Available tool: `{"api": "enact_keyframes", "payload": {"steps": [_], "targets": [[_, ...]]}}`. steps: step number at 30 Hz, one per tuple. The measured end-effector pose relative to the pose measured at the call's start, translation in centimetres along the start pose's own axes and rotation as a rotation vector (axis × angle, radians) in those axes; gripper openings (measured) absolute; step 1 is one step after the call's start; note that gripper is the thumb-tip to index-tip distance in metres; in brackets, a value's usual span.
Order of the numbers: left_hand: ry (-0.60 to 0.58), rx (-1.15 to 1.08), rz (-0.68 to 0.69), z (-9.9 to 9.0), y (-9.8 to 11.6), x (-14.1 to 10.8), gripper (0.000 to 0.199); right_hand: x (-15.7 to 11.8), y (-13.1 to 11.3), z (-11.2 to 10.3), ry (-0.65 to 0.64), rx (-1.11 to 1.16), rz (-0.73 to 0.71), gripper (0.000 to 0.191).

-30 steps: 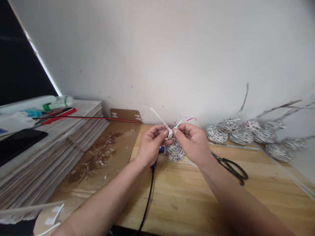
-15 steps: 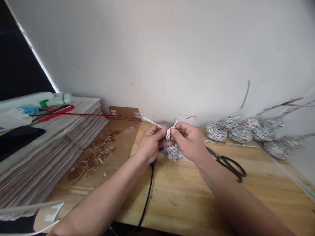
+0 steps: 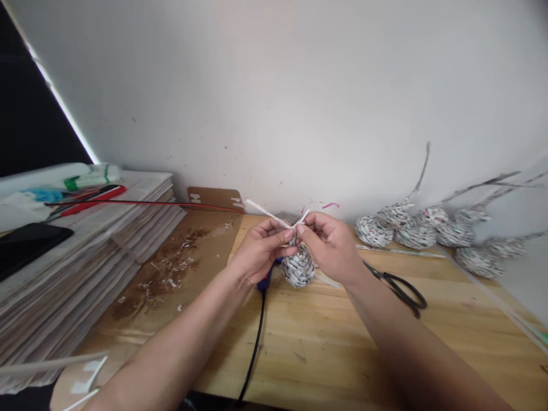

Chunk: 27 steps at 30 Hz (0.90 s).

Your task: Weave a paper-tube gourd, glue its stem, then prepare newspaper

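Both hands meet over a woven newspaper gourd, a rounded grey-and-white body whose top is mostly covered by fingers. My left hand is closed, thumb and fingers pinching a white paper strip that sticks out up and to the left. Pressed against it, my right hand pinches the strip's other part, where a short end pokes up between thumb and forefinger. Behind my left hand lies a blue tool with a black cord; the rest of it is hidden.
Black-handled scissors lie right of my forearm. Several woven newspaper gourds with long stems stand along the wall. At left, a newspaper stack carries a phone and a red cutter. Scraps litter the cardboard.
The gourd's body shows more below my hands. The white loop between my fingertips has flattened, and the left strip points up more steeply. The view has shifted slightly.
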<state>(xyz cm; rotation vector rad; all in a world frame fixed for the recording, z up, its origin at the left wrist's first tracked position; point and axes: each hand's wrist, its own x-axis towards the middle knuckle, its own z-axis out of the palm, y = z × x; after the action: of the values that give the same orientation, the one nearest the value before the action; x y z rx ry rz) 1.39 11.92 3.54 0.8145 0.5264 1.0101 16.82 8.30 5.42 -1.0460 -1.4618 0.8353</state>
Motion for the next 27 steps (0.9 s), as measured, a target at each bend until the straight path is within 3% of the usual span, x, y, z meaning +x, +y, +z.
{"api": "enact_keyframes", "payload": {"steps": [5,12,22,27], "targets": [[0.012,0.015,0.031,0.2,0.3,0.0,0.045,-0.3,-0.4,0.4,0.024,0.003,0.001,0.016],[0.024,-0.036,0.06,0.5,-0.3,0.1,0.048,-0.4,-0.6,1.1,0.185,0.047,0.012,0.016],[0.035,0.218,0.092,0.1,-0.3,0.0,0.043,-0.7,-0.3,1.2,0.178,-0.041,-0.03,0.017],[0.051,0.221,0.117,0.2,-0.6,0.0,0.041,-0.4,-0.2,0.9,0.158,-0.028,-0.024,0.017]]}}
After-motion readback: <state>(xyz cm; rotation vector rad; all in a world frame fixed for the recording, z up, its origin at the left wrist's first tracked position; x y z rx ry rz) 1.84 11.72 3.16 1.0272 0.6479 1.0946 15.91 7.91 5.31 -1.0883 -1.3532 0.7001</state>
